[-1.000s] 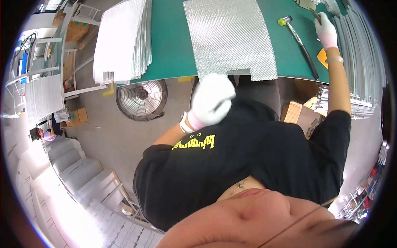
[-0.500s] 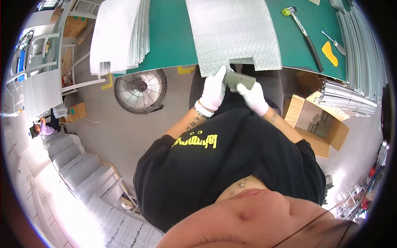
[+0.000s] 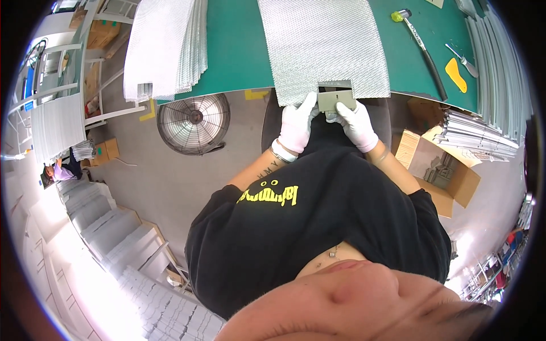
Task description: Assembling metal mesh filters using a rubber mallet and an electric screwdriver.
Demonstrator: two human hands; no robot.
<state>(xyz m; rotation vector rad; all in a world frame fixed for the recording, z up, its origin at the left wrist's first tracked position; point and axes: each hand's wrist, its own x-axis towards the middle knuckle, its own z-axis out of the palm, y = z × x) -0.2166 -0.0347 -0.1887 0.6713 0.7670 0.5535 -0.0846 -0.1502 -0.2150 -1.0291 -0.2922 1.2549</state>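
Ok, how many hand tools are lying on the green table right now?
3: a long-handled mallet with a yellow-green head at upper right, a yellow flat tool right of it, and a small metal tool just above that. More may sit beyond the frame.

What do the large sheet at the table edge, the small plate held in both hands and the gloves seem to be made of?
Large sheet: probably expanded metal mesh, silvery; a fine, glinting diamond texture shows.
Small plate: likely flat sheet metal, dull grey, with straight edges and a smooth face.
Gloves on the left hand and right hand: seemingly white fabric, matte and soft; the weave is too small to tell.
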